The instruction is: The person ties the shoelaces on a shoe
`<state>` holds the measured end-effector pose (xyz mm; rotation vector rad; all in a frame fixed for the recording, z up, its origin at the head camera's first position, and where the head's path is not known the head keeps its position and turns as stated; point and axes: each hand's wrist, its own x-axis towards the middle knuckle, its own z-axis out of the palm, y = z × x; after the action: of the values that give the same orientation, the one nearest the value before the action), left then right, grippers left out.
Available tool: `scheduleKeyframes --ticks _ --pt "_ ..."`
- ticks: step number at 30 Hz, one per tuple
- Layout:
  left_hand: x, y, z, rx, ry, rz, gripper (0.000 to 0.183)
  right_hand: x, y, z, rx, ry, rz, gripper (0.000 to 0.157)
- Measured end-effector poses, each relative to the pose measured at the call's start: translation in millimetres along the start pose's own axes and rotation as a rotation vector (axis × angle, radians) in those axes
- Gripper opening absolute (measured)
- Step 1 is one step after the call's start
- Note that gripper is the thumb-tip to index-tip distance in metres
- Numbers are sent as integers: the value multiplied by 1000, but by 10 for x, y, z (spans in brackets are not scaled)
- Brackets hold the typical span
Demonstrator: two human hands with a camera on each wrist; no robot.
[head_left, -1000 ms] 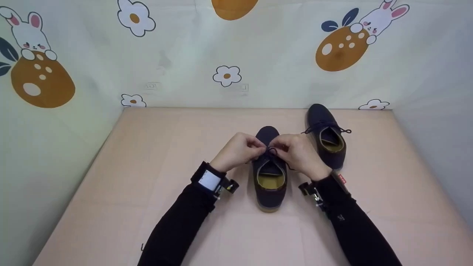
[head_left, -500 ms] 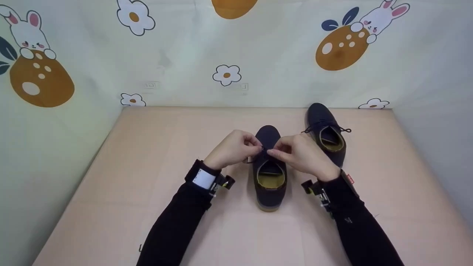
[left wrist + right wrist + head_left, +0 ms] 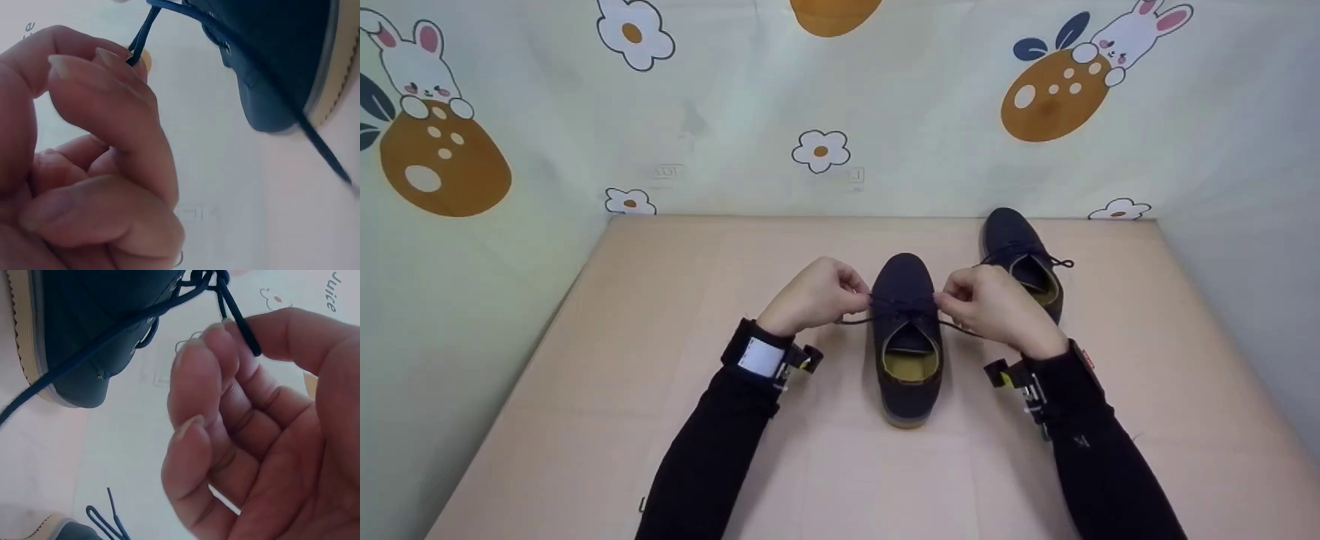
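A dark navy lace-up shoe (image 3: 904, 274) stands in the middle of the table, toe pointing away, with a bow knot (image 3: 901, 306) over its tongue. To its left, my left hand (image 3: 814, 297) pinches one loop of the shoelace (image 3: 143, 35) by the fingertips. On the other side my right hand (image 3: 999, 309) pinches the opposite loop (image 3: 239, 318) between thumb and fingers. Both loops are stretched sideways from the knot. Loose lace ends hang across the shoe's sides, seen up close in the left wrist and right wrist views.
A second navy shoe (image 3: 1009, 229), its lace tied in a bow, stands at the back right, partly behind my right hand. The pinkish table (image 3: 697, 360) meets a patterned cloth wall (image 3: 915, 150) at the back and sides.
Both hands have drawn apart from the middle of the shoe, left hand leftward and right hand rightward. The lace loops are now pulled out on either side and the knot shows.
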<state>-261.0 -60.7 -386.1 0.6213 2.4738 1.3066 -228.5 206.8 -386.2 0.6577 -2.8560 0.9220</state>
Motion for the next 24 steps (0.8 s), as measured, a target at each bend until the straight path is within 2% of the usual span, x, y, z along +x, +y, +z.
scheduleKeyframes --ticks 4,7,10,15,18,24 --pt "-20 -20 -73 32 -3 -29 10 1 80 0 31 -35 106 24" --pt "-34 -30 -100 50 -32 -42 10 12 143 39 49 -98 145 24" --pt "-34 -46 -96 60 -67 -46 11 22 172 71 54 -136 148 25" --pt "-6 -73 -42 32 -108 -23 14 13 152 60 84 -93 143 24" --pt "13 -81 -1 28 -129 -1 23 4 129 39 105 -90 142 25" --pt "19 -83 32 110 -156 40 32 -18 103 13 115 -123 130 30"
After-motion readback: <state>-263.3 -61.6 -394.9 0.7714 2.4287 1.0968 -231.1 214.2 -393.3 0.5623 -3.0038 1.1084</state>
